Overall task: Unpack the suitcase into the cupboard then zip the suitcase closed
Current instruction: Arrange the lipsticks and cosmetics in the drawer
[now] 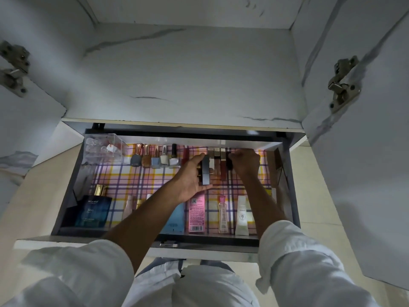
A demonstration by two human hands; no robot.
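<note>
— Drawer [66, 187] pulled out of the cupboard [177, 80], lined with a plaid sheet [141, 178] in pink, purple and yellow. Both cupboard doors swung open, a metal hinge [342, 85] on the right one.

— And the hands?

— Both reaching in, white sleeves rolled up the forearms. Left hand [192, 180] near the middle of the drawer, grip curled round a dark rectangular case [205, 171], thumb on its near side, fingers behind it. Case upright-ish, tilted slightly, lifted just off the liner or resting on it: cannot tell which.

— Right one?

— Right hand [245, 161] at the back edge, fingers curled down, pinching a small dark tube [230, 162] beside a row of lip glosses [219, 162]. Grip closed tight on it.

— Rest of the drawer?

— Back row, left of the hands: nail polish bottles [155, 160] side by side, caps toward the back wall. Far left corner: a clear plastic box [104, 149]. Front row: a dark blue perfume bottle [93, 211] with a gold cap at the left, then a light blue box [173, 220] partly under the left forearm, a pink box [196, 213] with a barcode, a small clear bottle [222, 216] with a pink cap, a white tube [242, 218]. All lying flat.

— Suitcase?

— Out of view.
</note>
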